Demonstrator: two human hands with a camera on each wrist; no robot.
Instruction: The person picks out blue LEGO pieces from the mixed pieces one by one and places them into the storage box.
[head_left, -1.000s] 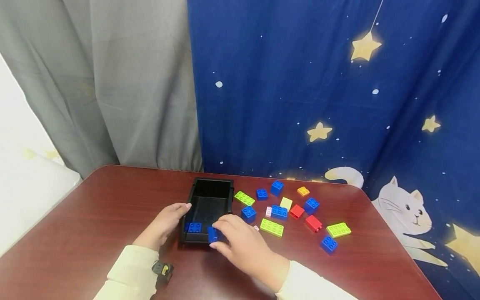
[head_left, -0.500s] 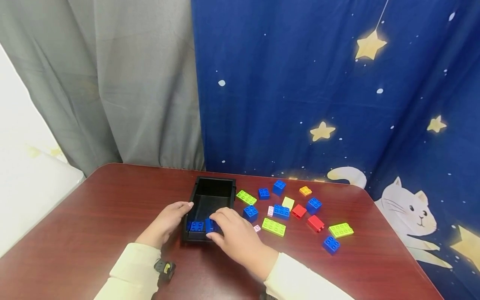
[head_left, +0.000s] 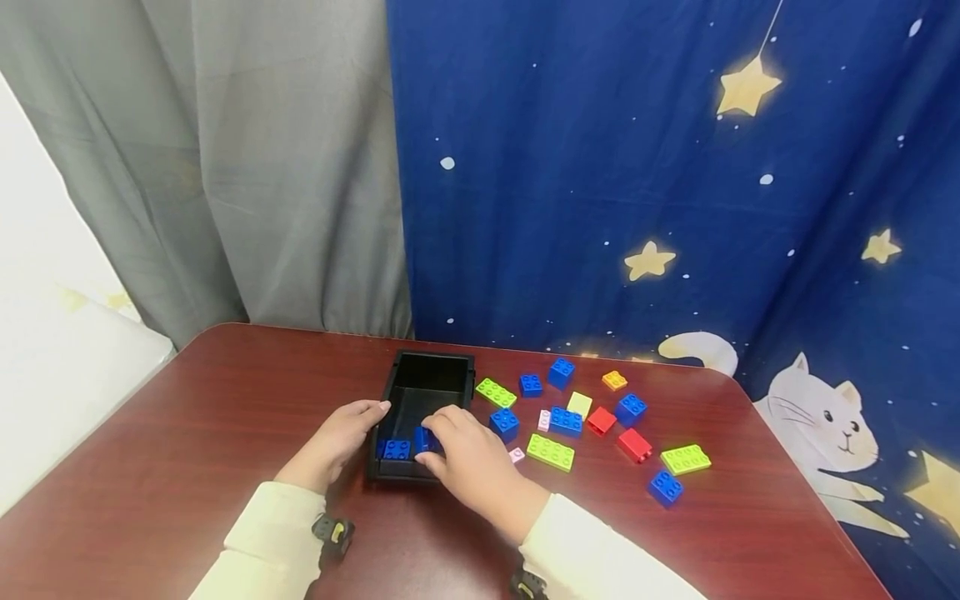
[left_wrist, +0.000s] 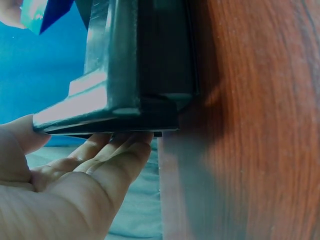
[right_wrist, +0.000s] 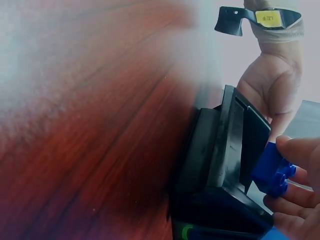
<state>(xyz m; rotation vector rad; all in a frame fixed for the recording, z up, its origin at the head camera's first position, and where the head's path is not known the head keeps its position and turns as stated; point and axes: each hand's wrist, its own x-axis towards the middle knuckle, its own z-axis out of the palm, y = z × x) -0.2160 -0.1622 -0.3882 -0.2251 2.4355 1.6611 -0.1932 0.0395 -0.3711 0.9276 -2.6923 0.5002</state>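
At the near end of a black plastic bin [head_left: 405, 472], my right hand [head_left: 476, 460] pinches a blue toy building brick [right_wrist: 270, 172] between thumb and fingers, with its studs facing sideways. The brick is over the bin's opening, just right of another blue brick [head_left: 397, 449] lying inside with its studs up. My left hand [head_left: 341, 437] holds the bin's left side. In the left wrist view its thumb is on the rim and the fingers [left_wrist: 120, 155] lie against the outer wall.
Several loose bricks lie right of the bin, among them a lime plate [head_left: 551, 452], a red brick [head_left: 635, 446], a blue brick [head_left: 666, 488] and an orange piece [head_left: 614, 381]. Curtains [head_left: 525, 208] hang behind the reddish-brown table [head_left: 225, 433].
My right hand has moved the blue brick from the bin's near right edge inward, over the opening beside the other blue brick. The left hand keeps its hold on the bin.
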